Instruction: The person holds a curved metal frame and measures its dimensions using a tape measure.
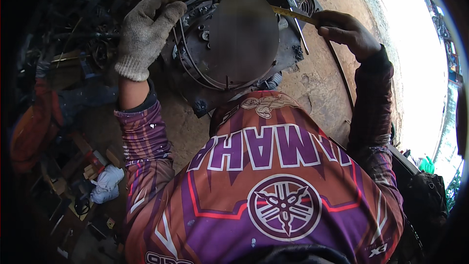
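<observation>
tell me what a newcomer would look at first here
Probably the orange-and-purple shirt, bold across the lower middle. Above it, the bare right hand holds a yellow measuring tape at the right of the cluttered dark metal worktop, with the gloved left hand at its left. White glare fills the upper right.

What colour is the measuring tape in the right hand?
The measuring tape in the right hand is yellow; it shows best in the head view.

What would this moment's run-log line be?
left hand: gloved, at cluttered worktable, grip unclear | right hand: bare, gripping yellow measuring tape | nearby: wire coil
</observation>
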`<state>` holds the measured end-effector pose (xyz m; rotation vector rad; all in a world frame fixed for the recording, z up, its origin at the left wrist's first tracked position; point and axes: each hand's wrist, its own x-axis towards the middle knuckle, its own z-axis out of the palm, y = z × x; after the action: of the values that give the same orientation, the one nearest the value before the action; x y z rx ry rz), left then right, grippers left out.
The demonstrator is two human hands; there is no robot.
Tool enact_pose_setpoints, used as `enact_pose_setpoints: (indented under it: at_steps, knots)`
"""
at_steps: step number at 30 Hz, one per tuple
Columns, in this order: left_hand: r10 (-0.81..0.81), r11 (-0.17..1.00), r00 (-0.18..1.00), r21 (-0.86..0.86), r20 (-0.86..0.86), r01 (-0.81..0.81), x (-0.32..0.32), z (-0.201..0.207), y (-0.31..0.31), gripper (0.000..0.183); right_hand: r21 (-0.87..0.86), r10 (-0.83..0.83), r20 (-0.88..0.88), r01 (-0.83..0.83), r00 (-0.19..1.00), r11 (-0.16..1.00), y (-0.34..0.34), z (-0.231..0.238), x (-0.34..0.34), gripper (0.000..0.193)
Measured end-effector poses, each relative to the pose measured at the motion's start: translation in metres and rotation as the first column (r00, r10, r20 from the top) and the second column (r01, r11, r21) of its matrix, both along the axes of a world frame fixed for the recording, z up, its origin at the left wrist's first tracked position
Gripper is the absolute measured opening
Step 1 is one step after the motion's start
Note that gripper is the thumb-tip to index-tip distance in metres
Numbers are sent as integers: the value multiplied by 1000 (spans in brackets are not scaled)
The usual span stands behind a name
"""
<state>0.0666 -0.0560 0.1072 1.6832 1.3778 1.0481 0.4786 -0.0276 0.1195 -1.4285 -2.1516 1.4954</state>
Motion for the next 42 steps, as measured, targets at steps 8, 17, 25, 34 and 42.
enact_pose_setpoints:
  at_steps: [8, 17, 25, 34, 42]
  knots:
    - [-30, 970, 932, 215, -362, 115, 20, 17, 16, 24, 20, 76, -92, -74, 993, 997, 21, -25, -4, 53]
    - [-97, 962, 839, 165, -536, 217, 43, 20, 24, 23, -83, 47, -187, -63, 981, 995, 19, -54, -10, 52]
    - [-106, 994, 839, -73, -534, 79, 51, 21, 20, 28, 3, 17, -174, -16, 985, 1000, 13, -88, -24, 55]
    - [-55, 993, 871, -115, -488, -1, 44, 15, 23, 31, 42, 15, -148, -9, 989, 999, 11, -101, -38, 54]
    - [-57, 995, 863, -95, -502, 10, 46, 13, 25, 32, 44, 4, -160, 3, 987, 999, 10, -96, -33, 54]
